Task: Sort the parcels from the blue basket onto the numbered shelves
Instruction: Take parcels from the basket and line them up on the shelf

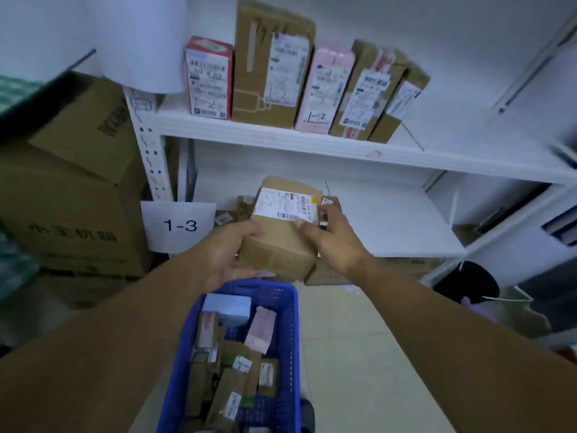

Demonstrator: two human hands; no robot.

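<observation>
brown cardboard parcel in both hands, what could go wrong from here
1. Misfiling: the handwritten mark on the brown cardboard parcel looks like 2-1, yet the nearest white paper sign reads 1-3.
2. Dropping: the left hand and right hand hold it by its sides above the blue plastic basket. A slip would likely land it on the small parcels inside.

Head view, forward-down, close
</observation>
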